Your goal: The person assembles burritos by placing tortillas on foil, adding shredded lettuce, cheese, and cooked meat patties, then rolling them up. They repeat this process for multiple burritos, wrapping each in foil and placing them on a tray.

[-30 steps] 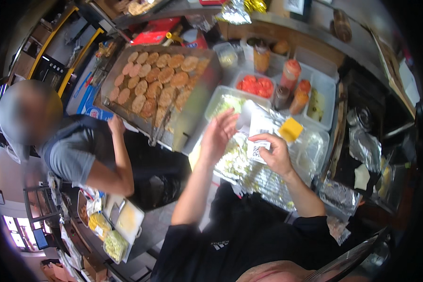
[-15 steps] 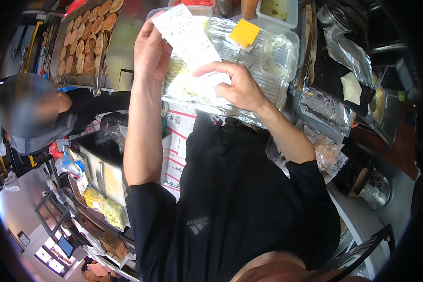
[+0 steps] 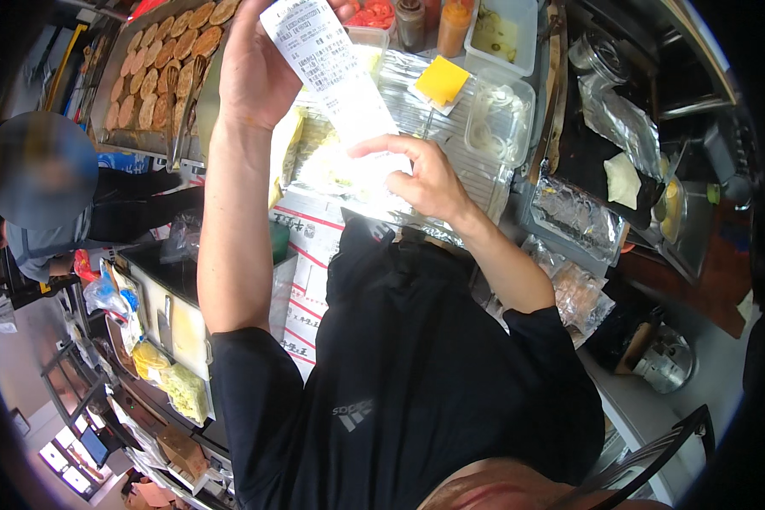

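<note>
**Both hands on a long printed slip above the prep counter**

The left hand (image 3: 259, 72) is raised, its fingers closed around the upper part of a long white paper receipt (image 3: 331, 68); the right hand (image 3: 425, 174) pinches the slip's lower end between thumb and fingers, so the paper stretches taut between the two — held in the air over the foil-lined counter (image 3: 476, 161), not resting on it. Just beyond the receipt, a yellow cheese slice (image 3: 440, 81) lies on the foil; beside it, toward the counter's right edge, sits a clear tub of onion rings (image 3: 500, 115); at the far edge stand a container of chopped tomato (image 3: 372, 15), two sauce bottles (image 3: 453, 21) and a tub of pickles (image 3: 500, 34). To the far left, a griddle tray of browned patties (image 3: 149, 72) — another person (image 3: 102, 221) in a grey top stands near its front edge. Crumpled foil sheets (image 3: 574, 217) lie along the right side.
</note>
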Tool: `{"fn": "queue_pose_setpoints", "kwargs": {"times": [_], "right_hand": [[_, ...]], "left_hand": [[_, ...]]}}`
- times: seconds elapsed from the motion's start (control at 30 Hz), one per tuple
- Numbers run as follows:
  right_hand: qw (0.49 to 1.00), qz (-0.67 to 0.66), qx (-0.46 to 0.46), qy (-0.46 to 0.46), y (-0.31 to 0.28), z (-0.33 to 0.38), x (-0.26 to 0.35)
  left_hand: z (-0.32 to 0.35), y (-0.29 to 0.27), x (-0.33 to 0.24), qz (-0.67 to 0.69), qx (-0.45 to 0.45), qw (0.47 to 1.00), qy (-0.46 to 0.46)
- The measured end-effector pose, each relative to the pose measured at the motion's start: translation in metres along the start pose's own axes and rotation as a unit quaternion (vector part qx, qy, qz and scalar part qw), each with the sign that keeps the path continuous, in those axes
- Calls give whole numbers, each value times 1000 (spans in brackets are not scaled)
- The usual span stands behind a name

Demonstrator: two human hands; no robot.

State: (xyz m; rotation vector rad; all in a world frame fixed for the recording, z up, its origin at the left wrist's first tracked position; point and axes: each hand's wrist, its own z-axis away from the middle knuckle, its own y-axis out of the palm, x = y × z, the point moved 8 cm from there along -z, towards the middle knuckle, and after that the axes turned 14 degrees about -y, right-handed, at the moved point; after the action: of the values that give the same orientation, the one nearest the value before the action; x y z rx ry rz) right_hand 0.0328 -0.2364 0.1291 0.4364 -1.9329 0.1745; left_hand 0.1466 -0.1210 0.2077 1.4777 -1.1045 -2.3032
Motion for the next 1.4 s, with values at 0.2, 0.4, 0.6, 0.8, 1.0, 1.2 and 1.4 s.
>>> {"fn": "queue_pose_setpoints", "kwargs": {"times": [0.2, 0.4, 0.6, 0.8, 1.0, 1.2, 1.4], "right_hand": [[1000, 16, 11, -5, 5, -5, 1], [1000, 4, 18, -3, 8, -6, 1], [999, 3, 10, -42, 11, -6, 3], [994, -101, -13, 32, 18, 0, -9], [993, -103, -20, 46, 20, 1, -11], [997, -69, -17, 28, 20, 0, -9], [995, 14, -98, -19, 7, -3, -8]], "left_hand": [[3, -2, -19, -32, -35, 998, 38], [-2, 3, -26, -26, -29, 999, 25], [-4, 1, -31, -35, -23, 999, 34], [-5, -2, -35, -39, -13, 999, 29], [-5, 2, -40, -79, -14, 996, 36], [-3, -3, -41, -57, -62, 996, 32], [-13, -1, -49, -149, -13, 986, 76]]}}
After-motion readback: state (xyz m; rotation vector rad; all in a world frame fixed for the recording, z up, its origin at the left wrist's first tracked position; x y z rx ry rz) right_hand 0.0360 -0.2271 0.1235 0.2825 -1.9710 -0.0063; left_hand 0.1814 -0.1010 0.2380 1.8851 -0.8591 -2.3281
